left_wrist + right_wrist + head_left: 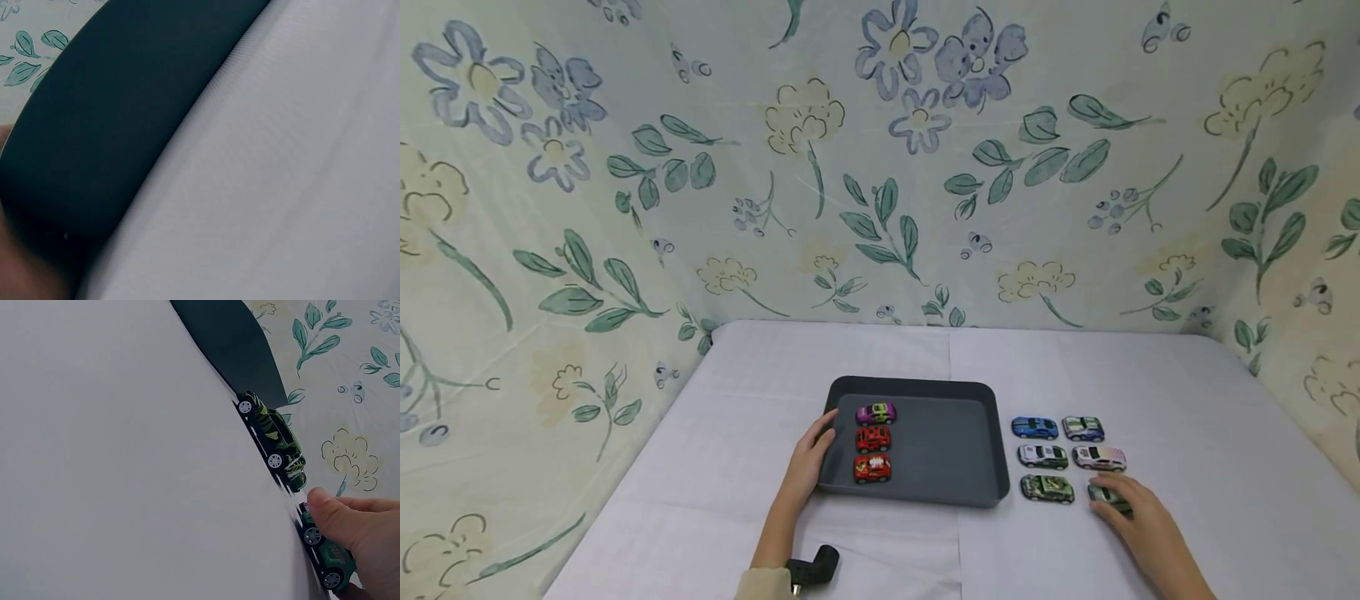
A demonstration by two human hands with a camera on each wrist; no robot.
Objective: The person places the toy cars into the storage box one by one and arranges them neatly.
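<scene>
Both hands are at work: the left hand lies at the left rim of the tray, fingertips over the edge, though I cannot tell whether it pinches the wall or only rests there. Nearly closed, the right hand holds the green car between thumb and fingers. That car sits on the bench, at the near right corner of a block of six, well apart from the tray.

To handle it well, the grip should stay low on the body, with thumb and fingers bearing evenly so that the small car does not roll on its wheels or twist out. A straight lift would be safer than a sideways drag, since the camouflage car is just to its left and the white-and-pink car just beyond the fingers. A steady left hand should keep the tray from sliding.

Farther back in the block are the white-and-green car, the blue car and the white-and-blue car. Inside the tray, along its left part, a purple car, a spotted red car and a plain red car form a column. The tray's raised right wall stands between that column and the block. Near the left sleeve is a bent black object I cannot identify; a flowered cloth hangs behind the bench.
</scene>
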